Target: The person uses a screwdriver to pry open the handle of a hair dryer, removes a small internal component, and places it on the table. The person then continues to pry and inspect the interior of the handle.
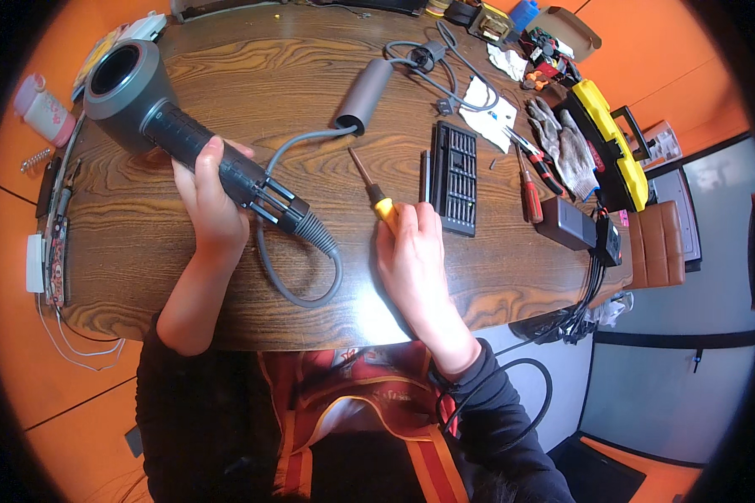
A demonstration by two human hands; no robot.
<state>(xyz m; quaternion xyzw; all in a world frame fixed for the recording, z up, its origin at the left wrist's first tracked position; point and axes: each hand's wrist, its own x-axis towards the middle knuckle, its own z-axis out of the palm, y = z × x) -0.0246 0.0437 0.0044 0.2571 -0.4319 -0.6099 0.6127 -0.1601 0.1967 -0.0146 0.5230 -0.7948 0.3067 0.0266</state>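
Observation:
My left hand (213, 197) is wrapped round the dark handle of a grey hair dryer (136, 88), lifted over the left of the table. The handle's outer cover is off, baring black inner parts and rods near the cord end. From there the grey cord (287, 297) loops down and runs up into a loose grey cylindrical sleeve (366, 94) lying farther back. My right hand (414, 251) is closed on the yellow handle of a screwdriver (382, 204), its shaft pointing away to the upper left. Just right of it lies a black case of screwdriver bits (455, 178).
On the right are a red screwdriver (531, 194), pliers (545, 171), work gloves (572, 151), a dark box (565, 225) and a yellow-black toolbox (610, 147). White paper (486, 113) lies behind the bit case. A pink bottle (44, 109) stands at the far left.

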